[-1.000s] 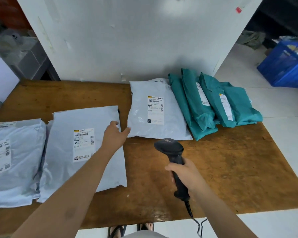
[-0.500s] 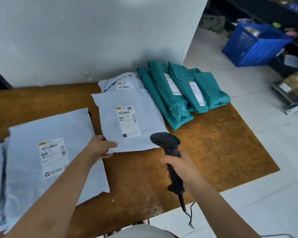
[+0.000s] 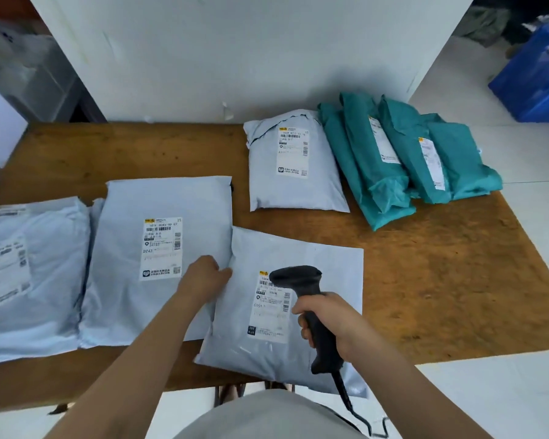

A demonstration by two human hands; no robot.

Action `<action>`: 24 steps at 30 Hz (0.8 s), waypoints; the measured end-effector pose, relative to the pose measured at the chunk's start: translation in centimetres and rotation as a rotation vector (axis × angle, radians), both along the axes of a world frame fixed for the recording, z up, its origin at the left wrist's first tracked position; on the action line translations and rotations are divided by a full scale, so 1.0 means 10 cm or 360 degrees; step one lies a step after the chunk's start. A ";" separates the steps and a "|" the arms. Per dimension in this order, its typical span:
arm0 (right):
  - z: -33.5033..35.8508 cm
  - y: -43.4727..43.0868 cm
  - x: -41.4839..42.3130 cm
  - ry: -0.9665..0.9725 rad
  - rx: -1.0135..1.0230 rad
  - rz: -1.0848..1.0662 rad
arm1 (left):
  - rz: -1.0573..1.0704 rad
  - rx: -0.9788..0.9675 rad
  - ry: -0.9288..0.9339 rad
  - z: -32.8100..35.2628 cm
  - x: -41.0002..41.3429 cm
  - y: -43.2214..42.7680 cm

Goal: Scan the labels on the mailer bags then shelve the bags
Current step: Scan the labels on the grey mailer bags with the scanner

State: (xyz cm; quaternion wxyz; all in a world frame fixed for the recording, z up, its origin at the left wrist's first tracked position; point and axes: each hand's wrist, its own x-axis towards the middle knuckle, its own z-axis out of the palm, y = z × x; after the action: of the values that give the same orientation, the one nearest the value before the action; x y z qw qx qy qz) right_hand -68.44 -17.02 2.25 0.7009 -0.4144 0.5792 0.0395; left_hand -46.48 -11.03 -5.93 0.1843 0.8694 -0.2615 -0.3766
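Observation:
A grey mailer bag (image 3: 327, 267) lies at the table's front edge, its white label (image 3: 268, 315) facing up. My left hand (image 3: 203, 278) pinches its upper left edge. My right hand (image 3: 333, 321) grips a black barcode scanner (image 3: 298, 280), whose head hovers over the top of that label. Left of it lies a bigger grey bag (image 3: 159, 255) with a label, and another grey bag (image 3: 29, 274) at the far left. A smaller grey bag (image 3: 293, 163) rests near the wall, beside several teal mailer bags (image 3: 396, 160).
The wooden table (image 3: 441, 280) stands against a white wall (image 3: 235, 52). A blue plastic crate (image 3: 536, 80) sits on the tiled floor at the right. The scanner's cable (image 3: 352, 410) hangs off the front edge. Grey clutter fills the far left corner.
My left hand has dragged the grey bag from beside the teal bags to the table's front edge, uncovering the smaller grey bag. The scanner now sits over its label.

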 end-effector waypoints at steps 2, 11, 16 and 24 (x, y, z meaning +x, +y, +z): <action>0.00 0.05 -0.03 0.0031 0.0094 -0.0047 | -0.0080 0.0029 0.0022 -0.08 -0.04 0.02; 0.00 0.14 -0.10 0.0047 0.0122 -0.0157 | -0.0130 -0.0041 0.0045 -0.19 -0.11 0.15; 0.01 0.19 -0.07 -0.0010 0.0089 -0.0180 | -0.0169 -0.0015 0.0059 -0.14 -0.13 0.15; 0.02 0.12 -0.11 -0.0074 -0.0156 -0.0306 | -0.0230 -0.0496 0.0141 0.55 -0.29 0.20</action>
State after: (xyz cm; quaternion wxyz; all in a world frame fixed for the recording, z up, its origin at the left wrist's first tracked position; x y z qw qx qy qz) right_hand -69.53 -15.84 2.44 0.6936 -0.3915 0.6012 -0.0659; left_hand -49.40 -9.00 -0.41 0.3007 0.7918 -0.3702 -0.3816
